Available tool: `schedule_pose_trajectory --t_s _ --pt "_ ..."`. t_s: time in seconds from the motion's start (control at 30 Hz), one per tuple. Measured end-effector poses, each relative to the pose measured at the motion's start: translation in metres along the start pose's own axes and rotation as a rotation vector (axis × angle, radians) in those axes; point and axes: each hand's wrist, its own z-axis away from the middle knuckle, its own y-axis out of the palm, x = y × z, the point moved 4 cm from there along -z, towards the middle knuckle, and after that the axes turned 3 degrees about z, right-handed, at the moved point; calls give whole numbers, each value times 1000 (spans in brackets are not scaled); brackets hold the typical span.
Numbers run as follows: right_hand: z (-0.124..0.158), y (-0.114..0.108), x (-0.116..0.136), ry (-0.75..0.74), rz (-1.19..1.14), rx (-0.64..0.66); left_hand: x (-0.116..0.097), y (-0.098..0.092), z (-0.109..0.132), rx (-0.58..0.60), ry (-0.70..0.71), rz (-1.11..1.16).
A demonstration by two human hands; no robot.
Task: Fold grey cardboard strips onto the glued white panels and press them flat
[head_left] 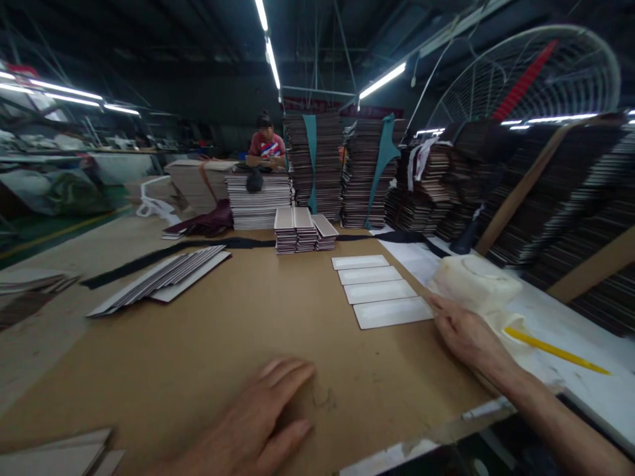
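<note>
My left hand (pixel 270 413) is open over the brown board-covered table (pixel 278 317), with its fingers stretched forward and the thumb apart. My right hand (pixel 464 334) is at the right end of several white rectangular strips (pixel 391 312) that lie in an overlapping row. Its fingers are closed together, with their tips beside the nearest strip's corner; what they hold, if anything, is hidden. Beyond the strips, short stacks of small panels (pixel 295 231) stand side by side. A fanned pile of long pale panels (pixel 163 281) lies to the left.
At right are a whitish, coated-looking container (pixel 476 281) and a yellow stick-like tool (pixel 558 350). Pale panels (pixel 59 456) lie at the near left corner. Tall dark stacks (pixel 317 165) line the back, a person (pixel 268 142) behind them. A large fan (pixel 536 79) stands at upper right.
</note>
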Motion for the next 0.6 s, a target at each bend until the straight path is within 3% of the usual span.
schedule_pose_trajectory --t_s 0.17,0.3,0.43,0.6 --pt "9 17 0 9 -7 0 -39 21 -100 82 -20 38" --pt "13 19 3 9 -21 1 -41 39 -130 64 -91 -30" --pt "37 14 12 24 -45 -5 -41 37 -106 85 -100 -22" --pt "82 13 55 -83 -133 -38 -43 15 -21 146 -174 10"
